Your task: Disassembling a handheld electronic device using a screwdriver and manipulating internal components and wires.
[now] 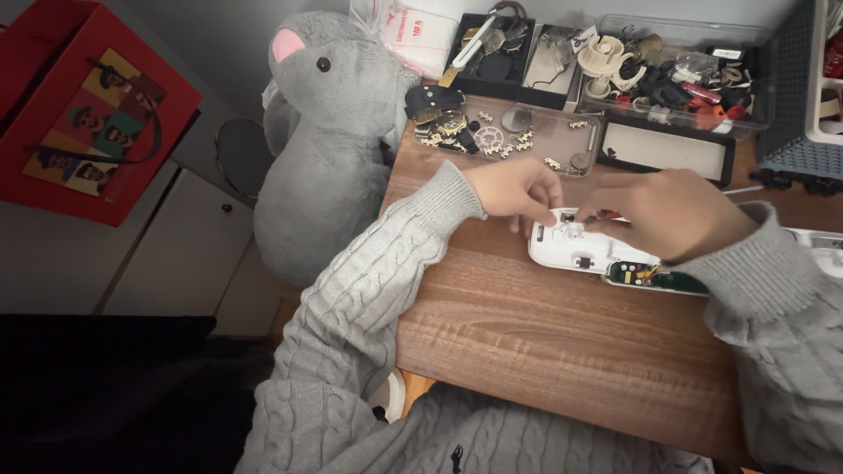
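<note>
A white plastic device (575,250) lies on the wooden table (544,333), its casing open at the right end where a green circuit board (654,276) with wires shows. My left hand (518,191) rests its fingertips on the device's upper left part. My right hand (672,215) reaches over the device from the right, fingers pinched at a small part near the middle; something red and thin shows under the fingers. What the pinch holds is too small to tell. Both arms wear a grey cable-knit sweater.
A clear tray (509,132) with several small gears and metal parts sits behind my hands. Black boxes (492,53) and a clear bin of odd parts (676,75) line the back. A grey plush mouse (329,132) leans at the table's left edge. A red bag (88,105) hangs left.
</note>
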